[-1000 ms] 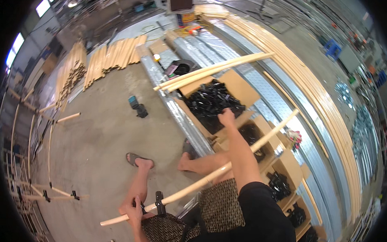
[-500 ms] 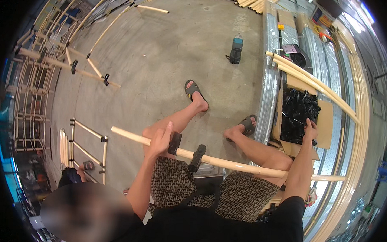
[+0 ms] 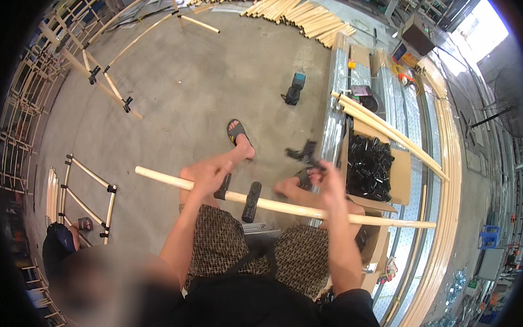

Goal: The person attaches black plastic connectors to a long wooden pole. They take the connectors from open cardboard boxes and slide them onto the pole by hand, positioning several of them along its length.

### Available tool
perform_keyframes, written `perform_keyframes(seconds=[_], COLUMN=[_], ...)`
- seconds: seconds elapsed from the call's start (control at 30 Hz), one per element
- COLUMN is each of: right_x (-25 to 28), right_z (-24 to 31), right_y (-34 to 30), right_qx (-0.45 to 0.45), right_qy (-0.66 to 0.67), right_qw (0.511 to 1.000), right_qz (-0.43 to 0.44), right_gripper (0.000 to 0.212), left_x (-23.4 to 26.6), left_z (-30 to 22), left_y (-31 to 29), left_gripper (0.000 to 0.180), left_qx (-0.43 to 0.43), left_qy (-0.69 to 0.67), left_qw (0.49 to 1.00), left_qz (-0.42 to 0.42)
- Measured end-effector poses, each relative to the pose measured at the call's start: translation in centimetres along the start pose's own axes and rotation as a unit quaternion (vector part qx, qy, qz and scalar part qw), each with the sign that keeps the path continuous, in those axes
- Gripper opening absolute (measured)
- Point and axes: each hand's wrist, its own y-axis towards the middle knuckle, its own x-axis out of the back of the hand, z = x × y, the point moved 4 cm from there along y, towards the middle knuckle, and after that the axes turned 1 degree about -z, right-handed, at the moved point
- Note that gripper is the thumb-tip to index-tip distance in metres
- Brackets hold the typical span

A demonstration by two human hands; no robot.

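A long cream-coloured pipe (image 3: 289, 207) lies across my thighs. My left hand (image 3: 206, 179) is closed around its left part, beside a black bracket (image 3: 222, 188) partly hidden by the fingers. A second black bracket (image 3: 251, 202) sits on the pipe between my knees. Above the pipe my right hand (image 3: 326, 180) holds a black plastic pipe connector (image 3: 304, 152), blurred by motion. Just right of that hand, a cardboard box (image 3: 400, 177) is full of glossy black connectors (image 3: 369, 167).
Loose cream pipes (image 3: 392, 133) lie over the box's far side, beside wrapped metal profiles (image 3: 335, 79). A teal-and-black power tool (image 3: 296, 88) rests on the floor ahead. Joined pipe frames (image 3: 89, 177) stand at left, near another person (image 3: 60, 240). Pipe bundles (image 3: 301, 16) lie farther off.
My right hand has come out of the box leftward and now holds a black connector. My left hand stays on the pipe. The whole view has shifted.
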Motion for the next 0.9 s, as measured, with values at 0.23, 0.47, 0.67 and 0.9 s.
perform_keyframes(seconds=[0.23,0.47,0.67,0.9], right_x=[-12.8,-15.1,-17.4,-18.6], right_z=[-8.4,-11.5,-12.5,-14.0], right_y=[-5.5,-7.4,-9.8,-10.8], right_qx=[-0.119,-0.132,-0.043,-0.026], right_qy=[0.123,0.057,-0.014,-0.074], right_qw=[0.971,0.972,0.978,0.979], right_qz=[0.168,0.184,0.202,0.19], right_gripper=[0.017,0.017,0.016,0.029], left_x=[0.1,-0.5,-1.6,-1.9], left_z=[-1.9,-3.3,-2.6,-2.2], left_y=[-3.8,-5.8,-6.5,-6.9], left_gripper=[0.065,0.081,0.084,0.075], left_qx=[-0.149,-0.227,-0.223,-0.23], left_qy=[-0.103,-0.043,0.036,0.027], left_qw=[0.977,0.948,0.933,0.917], left_qz=[-0.11,-0.219,-0.279,-0.325])
